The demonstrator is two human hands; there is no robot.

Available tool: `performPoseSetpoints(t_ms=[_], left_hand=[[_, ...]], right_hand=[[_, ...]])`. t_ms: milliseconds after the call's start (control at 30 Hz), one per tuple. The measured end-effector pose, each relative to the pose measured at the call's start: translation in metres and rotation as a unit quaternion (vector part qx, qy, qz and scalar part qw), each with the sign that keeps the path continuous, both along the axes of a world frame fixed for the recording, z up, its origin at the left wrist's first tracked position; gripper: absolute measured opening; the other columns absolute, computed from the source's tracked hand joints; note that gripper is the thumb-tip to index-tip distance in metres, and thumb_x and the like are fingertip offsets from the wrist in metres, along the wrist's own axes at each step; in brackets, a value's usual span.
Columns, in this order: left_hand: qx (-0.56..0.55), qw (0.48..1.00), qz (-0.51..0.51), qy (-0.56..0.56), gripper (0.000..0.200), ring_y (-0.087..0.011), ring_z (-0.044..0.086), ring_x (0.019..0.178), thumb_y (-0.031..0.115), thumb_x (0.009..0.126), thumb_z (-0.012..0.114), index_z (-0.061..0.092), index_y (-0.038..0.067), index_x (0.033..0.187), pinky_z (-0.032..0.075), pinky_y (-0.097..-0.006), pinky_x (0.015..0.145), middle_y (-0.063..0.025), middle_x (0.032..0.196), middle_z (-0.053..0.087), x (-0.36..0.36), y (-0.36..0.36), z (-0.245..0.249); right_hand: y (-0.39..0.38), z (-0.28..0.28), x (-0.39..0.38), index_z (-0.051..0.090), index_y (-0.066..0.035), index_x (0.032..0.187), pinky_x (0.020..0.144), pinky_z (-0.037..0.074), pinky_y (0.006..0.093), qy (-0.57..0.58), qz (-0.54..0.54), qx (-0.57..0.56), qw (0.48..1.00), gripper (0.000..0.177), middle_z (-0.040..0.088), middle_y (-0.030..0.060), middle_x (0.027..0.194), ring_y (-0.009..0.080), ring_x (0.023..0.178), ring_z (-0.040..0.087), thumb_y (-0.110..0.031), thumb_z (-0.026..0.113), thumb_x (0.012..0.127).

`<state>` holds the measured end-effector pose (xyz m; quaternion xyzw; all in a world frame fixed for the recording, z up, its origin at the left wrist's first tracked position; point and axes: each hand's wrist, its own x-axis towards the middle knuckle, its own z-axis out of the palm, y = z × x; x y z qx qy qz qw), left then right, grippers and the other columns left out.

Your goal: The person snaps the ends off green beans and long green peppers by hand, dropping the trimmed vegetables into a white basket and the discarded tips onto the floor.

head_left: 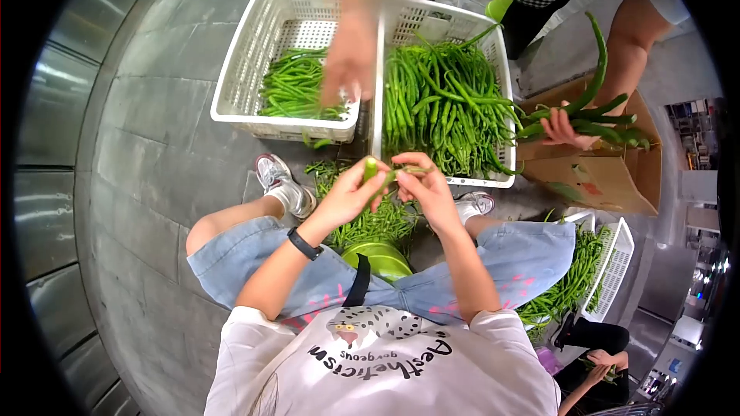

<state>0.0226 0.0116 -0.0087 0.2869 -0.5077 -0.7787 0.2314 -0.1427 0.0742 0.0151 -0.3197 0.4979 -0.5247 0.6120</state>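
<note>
My left hand [358,191], with a black band on its wrist, is closed around a long green chili pepper [371,169]. My right hand [428,189] pinches at the stem end of the pepper, close beside the left. Both hands are above a heap of green stem trimmings [378,225] on the floor between my feet. Just beyond them stands a white crate [505,69] full of long green peppers [443,100]. Left of it, another white crate [239,69] holds fewer green peppers [293,83].
A co-worker's blurred hand [348,65] reaches over the left crate; their other hand [566,127] grips several peppers above a cardboard box [617,181]. A lime-green plastic thing [378,256] is between my legs. At right are a white crate [614,270] with greens and another person's hands [601,366].
</note>
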Motion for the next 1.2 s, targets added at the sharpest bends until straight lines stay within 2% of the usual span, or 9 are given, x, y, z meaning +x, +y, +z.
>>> performPoseSetpoints(t_ms=[133, 233, 433, 667, 767, 833, 933, 1100, 1200], left_hand=[[0.018, 0.999, -0.03, -0.039, 0.011, -0.0047, 0.043, 0.053, 0.017, 0.097, 0.048, 0.047, 0.006, 0.1, 0.036, -0.0191, 0.046, -0.0007, 0.075, 0.052, 0.001, 0.0, 0.012], [-0.161, 0.982, -0.031, -0.093, 0.012, -0.0034, 0.04, 0.05, 0.017, 0.094, 0.053, 0.047, 0.007, 0.097, 0.033, -0.019, 0.045, 0.0001, 0.071, 0.053, 0.001, 0.003, 0.01], [-0.036, 0.998, -0.053, -0.024, 0.014, -0.0026, 0.039, 0.05, 0.015, 0.091, 0.058, 0.047, 0.006, 0.095, 0.03, -0.0187, 0.044, -0.0015, 0.071, 0.057, 0.004, -0.002, 0.006], [0.102, 0.992, 0.004, 0.068, 0.017, -0.0045, 0.04, 0.05, 0.023, 0.093, 0.054, 0.051, 0.006, 0.097, 0.031, -0.018, 0.045, 0.0001, 0.069, 0.054, 0.009, -0.016, 0.007], [0.318, 0.889, 0.158, 0.288, 0.022, -0.0047, 0.032, 0.053, 0.025, 0.096, 0.049, 0.052, 0.004, 0.101, 0.03, -0.0185, 0.045, 0.003, 0.07, 0.042, 0.027, -0.046, 0.0], [0.376, 0.793, 0.188, 0.441, 0.021, -0.0052, 0.033, 0.053, 0.02, 0.097, 0.046, 0.049, -0.001, 0.1, 0.03, -0.0178, 0.044, 0.0016, 0.072, 0.04, 0.046, -0.067, -0.003], [0.39, 0.73, 0.211, 0.521, 0.02, -0.0066, 0.035, 0.052, 0.017, 0.097, 0.045, 0.047, -0.003, 0.098, 0.033, -0.0189, 0.044, -0.0011, 0.072, 0.04, 0.065, -0.082, 0.005], [0.414, 0.692, 0.274, 0.524, 0.019, -0.007, 0.033, 0.049, 0.016, 0.097, 0.043, 0.046, -0.003, 0.096, 0.032, -0.0192, 0.042, -0.0016, 0.069, 0.039, 0.073, -0.081, 0.013], [0.387, 0.72, 0.203, 0.54, 0.02, -0.0066, 0.031, 0.046, 0.017, 0.097, 0.043, 0.046, -0.003, 0.096, 0.03, -0.0191, 0.04, -0.001, 0.068, 0.038, 0.07, -0.077, 0.019]], right_hand=[[0.006, -0.008, -0.003, 0.057, -0.005, 0.097, 0.056, 0.038, 0.0187, 0.054, 0.015, -0.008, 0.998, 0.011, 0.057, -0.0018, 0.078, 0.0032, 0.065, 0.048, -0.014, 0.059, 0.09], [0.005, -0.01, -0.003, 0.057, -0.005, 0.094, 0.056, 0.039, 0.0187, 0.101, 0.013, -0.016, 0.995, 0.012, 0.057, -0.0018, 0.076, 0.0034, 0.065, 0.049, -0.016, 0.059, 0.09], [0.004, -0.009, -0.003, 0.057, -0.005, 0.09, 0.055, 0.038, 0.0192, 0.023, 0.01, 0.015, 1.0, 0.012, 0.057, -0.0005, 0.071, 0.0053, 0.061, 0.051, -0.017, 0.059, 0.09], [-0.003, -0.014, -0.004, 0.056, -0.004, 0.088, 0.055, 0.038, 0.024, -0.259, -0.041, 0.005, 0.965, 0.012, 0.054, 0.0017, 0.066, 0.0096, 0.057, 0.048, -0.015, 0.057, 0.09], [0.001, -0.003, -0.019, 0.053, -0.006, 0.089, 0.06, 0.043, 0.0279, -0.3, -0.092, -0.007, 0.95, 0.009, 0.057, 0.0083, 0.078, 0.0141, 0.067, 0.051, -0.016, 0.054, 0.088], [0.007, -0.003, -0.028, 0.051, -0.007, 0.09, 0.065, 0.046, 0.0298, -0.301, -0.098, -0.02, 0.948, 0.007, 0.058, 0.0108, 0.088, 0.0171, 0.074, 0.054, -0.014, 0.052, 0.087], [0.018, -0.004, -0.03, 0.05, -0.006, 0.093, 0.067, 0.046, 0.0297, -0.226, -0.082, 0.01, 0.971, 0.009, 0.057, 0.0108, 0.091, 0.0179, 0.078, 0.055, -0.008, 0.05, 0.085], [0.034, -0.023, -0.006, 0.054, -0.002, 0.097, 0.06, 0.038, 0.0246, -0.156, -0.031, 0.067, 0.985, 0.012, 0.049, 0.0021, 0.074, 0.011, 0.065, 0.046, -0.011, 0.052, 0.088], [0.039, -0.02, 0.015, 0.054, -0.003, 0.102, 0.057, 0.034, 0.0208, -0.111, 0.008, 0.093, 0.989, 0.014, 0.047, -0.002, 0.072, 0.0069, 0.061, 0.04, -0.011, 0.054, 0.089]])
